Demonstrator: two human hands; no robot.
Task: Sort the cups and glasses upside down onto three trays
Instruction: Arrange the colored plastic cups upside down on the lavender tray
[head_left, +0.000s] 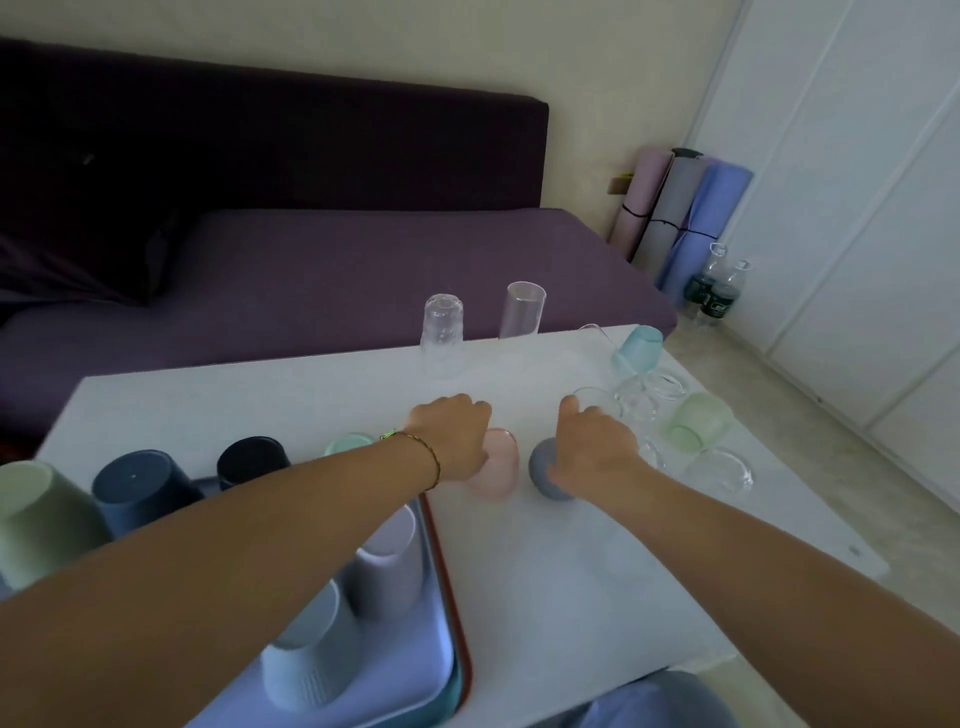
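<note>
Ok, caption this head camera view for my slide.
Left hand grips a pink cup and right hand a grey cup on the white table, beside a tray of upturned cups.

Tabletop (291, 395), white. Left grip (452, 436) curls round pink cup (498, 467), just right of red-rimmed tray (451, 597). Right grip (592, 449) lies over grey-blue cup (545, 478), index finger out; hold unclear. On tray, base up: lavender cup (389, 561), pale blue cup (306, 670). Beyond left arm: dark blue cup (140, 488), black cup (254, 460), both base up. Right edge: clear glasses (649, 400), green glass (696, 421), turquoise cup (636, 348). Far edge: 2 glasses, tall glass (522, 312) mouth up, ribbed glass (441, 338) inverted.
</note>
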